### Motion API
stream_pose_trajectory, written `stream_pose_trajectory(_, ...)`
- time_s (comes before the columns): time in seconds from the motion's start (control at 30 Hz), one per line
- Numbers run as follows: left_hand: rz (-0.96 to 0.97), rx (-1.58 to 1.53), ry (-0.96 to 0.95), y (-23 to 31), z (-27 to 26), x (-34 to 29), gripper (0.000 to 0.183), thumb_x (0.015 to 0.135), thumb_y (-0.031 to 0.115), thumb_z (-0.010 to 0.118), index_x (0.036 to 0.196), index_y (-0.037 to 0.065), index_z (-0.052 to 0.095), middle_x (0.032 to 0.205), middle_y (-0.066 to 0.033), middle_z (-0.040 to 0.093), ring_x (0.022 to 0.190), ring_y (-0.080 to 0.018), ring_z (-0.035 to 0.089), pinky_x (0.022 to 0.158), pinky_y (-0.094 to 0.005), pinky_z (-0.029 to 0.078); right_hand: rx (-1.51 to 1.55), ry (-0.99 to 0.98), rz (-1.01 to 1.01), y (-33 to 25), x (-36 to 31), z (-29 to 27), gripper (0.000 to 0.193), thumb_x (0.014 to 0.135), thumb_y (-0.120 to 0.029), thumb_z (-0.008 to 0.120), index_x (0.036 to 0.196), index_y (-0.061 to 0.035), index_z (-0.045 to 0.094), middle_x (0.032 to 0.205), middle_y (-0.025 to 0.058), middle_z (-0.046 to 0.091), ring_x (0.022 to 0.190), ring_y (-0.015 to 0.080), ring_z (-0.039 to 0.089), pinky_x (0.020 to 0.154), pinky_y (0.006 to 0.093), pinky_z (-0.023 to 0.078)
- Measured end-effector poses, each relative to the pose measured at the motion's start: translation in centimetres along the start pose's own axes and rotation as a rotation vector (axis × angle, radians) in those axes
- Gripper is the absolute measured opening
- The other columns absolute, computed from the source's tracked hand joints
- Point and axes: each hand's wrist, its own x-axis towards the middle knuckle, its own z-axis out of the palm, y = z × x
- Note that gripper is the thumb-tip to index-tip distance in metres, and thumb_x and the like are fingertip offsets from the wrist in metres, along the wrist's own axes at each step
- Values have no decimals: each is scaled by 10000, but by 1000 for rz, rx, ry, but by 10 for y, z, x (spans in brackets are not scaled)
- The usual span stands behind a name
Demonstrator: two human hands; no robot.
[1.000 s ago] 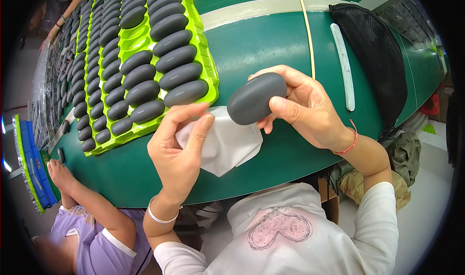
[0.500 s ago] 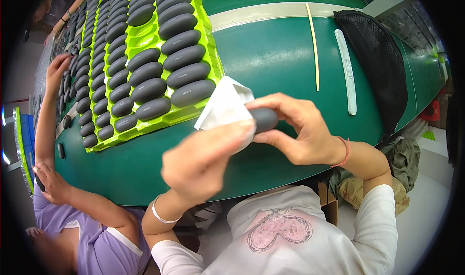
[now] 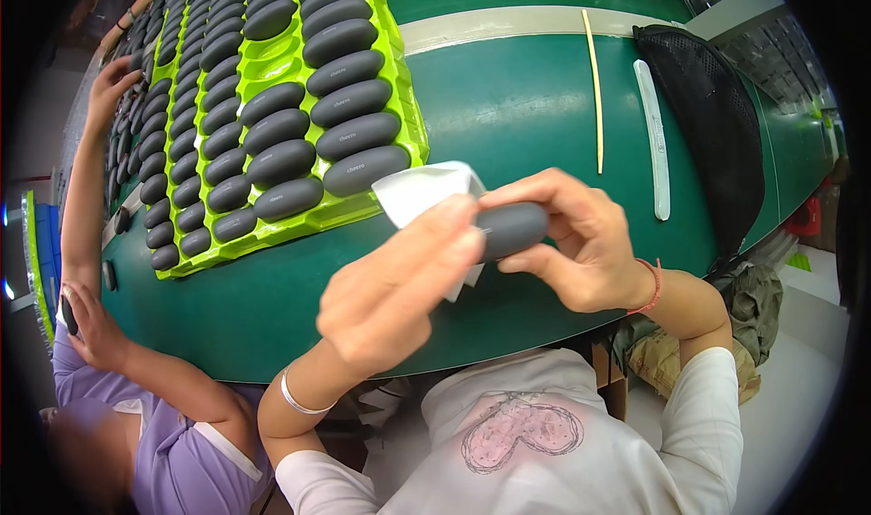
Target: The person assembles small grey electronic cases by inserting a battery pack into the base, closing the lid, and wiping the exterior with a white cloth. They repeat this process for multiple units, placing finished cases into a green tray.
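My right hand [image 3: 585, 247] grips a dark grey, smooth oval piece [image 3: 515, 232] between thumb and fingers, holding it above the table's front part. A white cloth [image 3: 410, 194], thin and creased, is pinched in my left hand [image 3: 386, 293]. The left fingertips press the cloth against the left end of the oval piece, hiding that end. Just beyond my hands lies a lime-green tray [image 3: 415, 129] with rows of similar dark grey oval pieces [image 3: 366, 170]. One pocket in the tray shows bare green between the pieces.
A thin wooden stick [image 3: 593, 93], a pale flat strip [image 3: 653, 143] and a black mesh bag [image 3: 703, 125] lie on the green table [image 3: 508, 98] to the right. On the left, a co-worker in a purple top [image 3: 195, 442] holds a small dark piece and reaches towards the tray's left side.
The oval piece now shows more of its length between my hands. My left hand and the cloth have shifted slightly, and the co-worker's upper hand has moved a little.
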Motion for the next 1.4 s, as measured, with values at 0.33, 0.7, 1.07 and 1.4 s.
stream_pose_trajectory(0.33, -336, -203, -28, -1, 3, -5, 303, 873, -14, 619, 1166, -88, 593, 1107, -201, 669, 1026, -317, 654, 905, -368, 505, 49, -4, -119, 0, 3, -7, 399, 830, 61, 670, 1164, 11, 458, 1178, 270, 591, 1127, 316, 601, 940, 408, 510)
stream_pose_trajectory(0.7, -357, -210, 88, -1, 6, -13, 305, 802, 86, 748, 1070, -8, 637, 806, -86, 638, 636, -160, 543, 563, -263, 449, -387, -105, -45, -10, 11, -8, 408, 766, -23, 739, 1143, 8, 587, 1054, 145, 646, 978, 273, 646, 846, 341, 508)
stream_pose_trajectory(1.07, -364, -236, 21, 3, 14, -16, 198, 835, 7, 651, 1032, 11, 642, 776, -90, 667, 596, -194, 597, 561, -303, 483, -428, -24, -250, -9, 144, 12, 319, 775, -71, 706, 1071, 17, 625, 963, 123, 676, 902, 187, 634, 850, 305, 492)
stream_pose_trajectory(1.4, -202, -120, 130, 0, 14, -14, 161, 810, 19, 671, 970, 25, 653, 761, -91, 639, 640, -255, 593, 582, -343, 484, -827, -206, -188, 33, 237, 63, 283, 813, -112, 678, 1068, 10, 670, 995, 184, 696, 924, 297, 677, 846, 357, 517)
